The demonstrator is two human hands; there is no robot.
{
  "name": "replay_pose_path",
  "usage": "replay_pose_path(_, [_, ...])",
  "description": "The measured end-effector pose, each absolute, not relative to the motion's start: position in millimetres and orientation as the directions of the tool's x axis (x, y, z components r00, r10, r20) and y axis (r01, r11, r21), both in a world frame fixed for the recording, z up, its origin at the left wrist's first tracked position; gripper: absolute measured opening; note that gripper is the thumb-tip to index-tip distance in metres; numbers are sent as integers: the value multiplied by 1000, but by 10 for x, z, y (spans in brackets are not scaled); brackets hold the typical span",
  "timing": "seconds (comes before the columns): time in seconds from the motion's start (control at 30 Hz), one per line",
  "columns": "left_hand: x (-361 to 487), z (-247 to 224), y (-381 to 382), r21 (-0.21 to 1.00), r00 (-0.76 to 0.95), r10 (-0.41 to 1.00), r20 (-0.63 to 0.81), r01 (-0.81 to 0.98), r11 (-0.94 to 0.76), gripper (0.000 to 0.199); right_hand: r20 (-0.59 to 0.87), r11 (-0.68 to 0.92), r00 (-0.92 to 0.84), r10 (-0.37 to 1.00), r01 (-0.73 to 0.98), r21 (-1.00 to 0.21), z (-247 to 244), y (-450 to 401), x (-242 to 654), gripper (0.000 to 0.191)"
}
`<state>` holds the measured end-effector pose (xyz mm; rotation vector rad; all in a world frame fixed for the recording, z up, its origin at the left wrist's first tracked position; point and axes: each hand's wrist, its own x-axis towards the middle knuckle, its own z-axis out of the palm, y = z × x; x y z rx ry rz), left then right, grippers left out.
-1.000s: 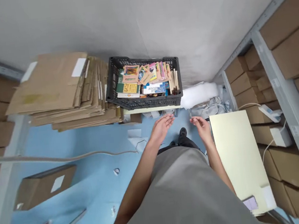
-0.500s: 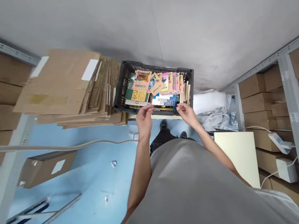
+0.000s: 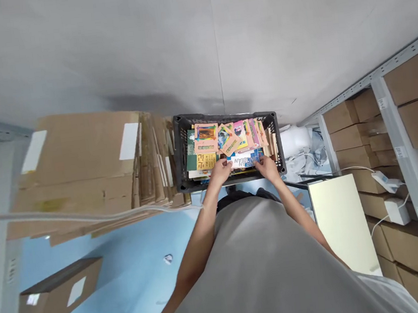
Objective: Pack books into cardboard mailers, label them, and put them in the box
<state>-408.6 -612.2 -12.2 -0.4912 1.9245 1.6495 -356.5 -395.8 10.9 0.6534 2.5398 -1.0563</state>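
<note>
A black plastic crate [image 3: 231,179] full of books and booklets is in front of me, by the wall. My left hand [image 3: 220,172] is closed at the left end of a blue-and-white book [image 3: 243,160], thumb and fingers pinching its edge. At the book's other end, my right hand [image 3: 267,168] grips in the same way. Just beyond the book lie several pink booklets [image 3: 229,139], overlapping in a row. A green-and-yellow book [image 3: 205,161] rests in the crate's left part, near my left hand.
Flattened cardboard boxes [image 3: 89,146] are stacked left of the crate. A white cable [image 3: 124,213] crosses in front of them. Shelves of cartons [image 3: 379,151] stand on the right, with a cream panel [image 3: 341,226] nearer me. A closed carton [image 3: 59,299] sits on the blue floor.
Both hands have reached further into the crate and closed on the ends of the blue-and-white book. My view has shifted, so the crate appears lower and straighter.
</note>
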Motion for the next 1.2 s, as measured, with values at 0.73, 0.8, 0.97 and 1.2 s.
replay_pose_path(0.73, [-4207, 1536, -5387, 998, -618, 786, -24, -67, -22, 37, -129, 334, -678, 723, 507, -794, 2022, -3666, -1996, 44])
replay_pose_path(0.8, [-4145, 1674, -4996, 994, -511, 859, 40, -64, -84, 44, -59, 398, -637, 769, 549, -735, 2116, -3618, -1763, 44])
replay_pose_path(0.97, [-3629, 1617, -4154, 998, -167, 986, 21, -56, -31, 37, 115, 420, -495, 861, 564, -711, 2189, -3397, -1127, 43])
replay_pose_path(1.2, [-2561, 1171, -3233, 992, 158, 983, -98, 96, 83, 31, 229, 353, -292, 928, 499, -792, 1947, -2647, -23, 41])
